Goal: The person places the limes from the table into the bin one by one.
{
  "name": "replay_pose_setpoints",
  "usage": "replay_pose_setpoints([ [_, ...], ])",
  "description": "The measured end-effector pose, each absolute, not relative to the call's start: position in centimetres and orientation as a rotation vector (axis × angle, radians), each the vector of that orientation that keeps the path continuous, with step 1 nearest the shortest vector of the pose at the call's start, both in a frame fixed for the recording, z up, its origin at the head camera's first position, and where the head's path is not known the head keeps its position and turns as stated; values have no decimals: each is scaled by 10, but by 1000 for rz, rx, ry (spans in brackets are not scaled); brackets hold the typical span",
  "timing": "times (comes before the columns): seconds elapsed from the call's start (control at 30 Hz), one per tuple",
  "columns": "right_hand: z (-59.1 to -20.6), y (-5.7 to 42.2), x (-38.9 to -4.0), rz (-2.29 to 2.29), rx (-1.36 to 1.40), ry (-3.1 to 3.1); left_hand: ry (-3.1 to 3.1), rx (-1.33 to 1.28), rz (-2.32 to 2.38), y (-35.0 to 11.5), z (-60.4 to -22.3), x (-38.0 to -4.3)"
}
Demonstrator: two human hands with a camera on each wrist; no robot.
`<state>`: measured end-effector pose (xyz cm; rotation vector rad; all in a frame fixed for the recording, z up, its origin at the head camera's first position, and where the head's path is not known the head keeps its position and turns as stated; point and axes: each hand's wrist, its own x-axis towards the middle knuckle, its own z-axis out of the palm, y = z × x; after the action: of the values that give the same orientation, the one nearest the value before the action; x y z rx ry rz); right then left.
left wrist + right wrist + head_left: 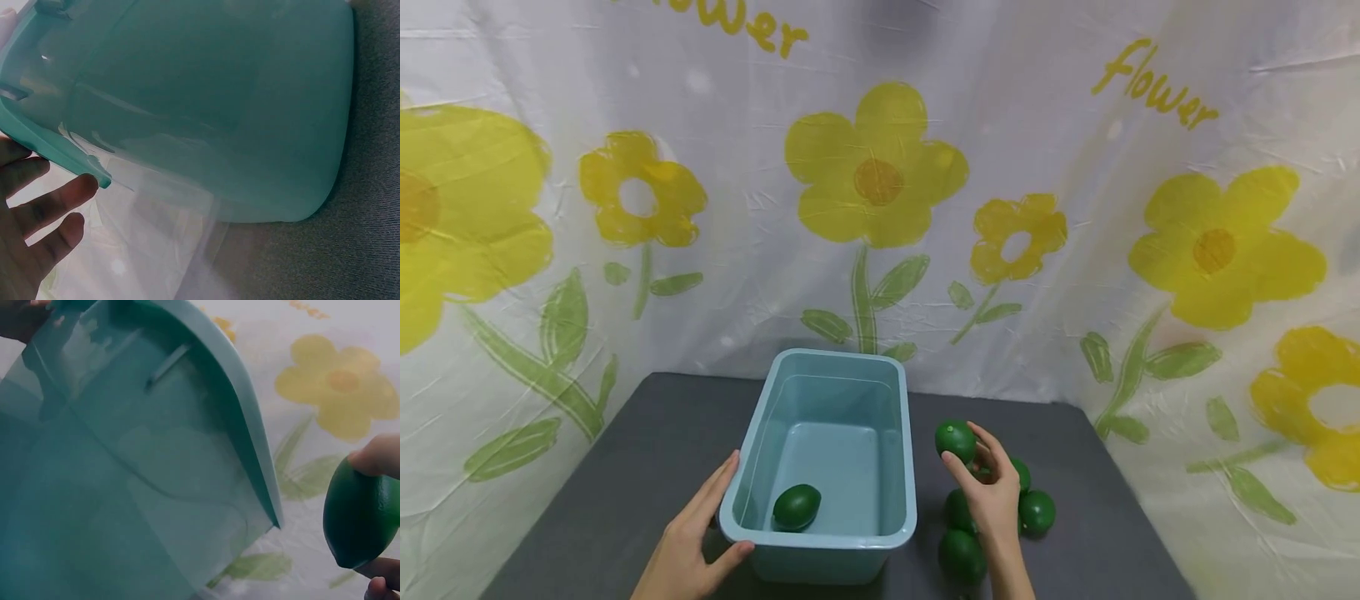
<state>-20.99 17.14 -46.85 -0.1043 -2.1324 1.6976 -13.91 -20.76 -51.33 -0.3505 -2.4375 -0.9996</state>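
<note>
A green lime [955,442] is pinched in the right hand [992,492], where we see it raised to the right of a light-blue plastic bin. From the right wrist, we view the fruit with its pointed end turned downward, the thumb on its upper part and a fingertip beneath. Under and around that hand, we count at least four more limes [962,557] clustered on the dark grey surface [1090,500], partly hidden by the hand and wrist. To their left stands the bin [820,540], upright, with a single lime [797,507] lying on its floor toward the near left corner. At that corner we find the left hand [688,533], spread, its fingers extended along the left rim and its thumb touching the near edge. Behind the surface and along both sides, we see a white curtain [737,275] printed with large yellow flowers, green leaves and the word "flower" in yellow script.
</note>
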Motion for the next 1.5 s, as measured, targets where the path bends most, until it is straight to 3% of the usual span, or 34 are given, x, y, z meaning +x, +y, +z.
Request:
replay_pose_setpoints([
  [0.6,-454,140,-215,1744,196,-2038,-2448,-340,-1020,-208,-511,-140],
  [1.5,-444,107,-210,1517,347,-2245,-2452,-334,-1016,-207,-513,-141],
])
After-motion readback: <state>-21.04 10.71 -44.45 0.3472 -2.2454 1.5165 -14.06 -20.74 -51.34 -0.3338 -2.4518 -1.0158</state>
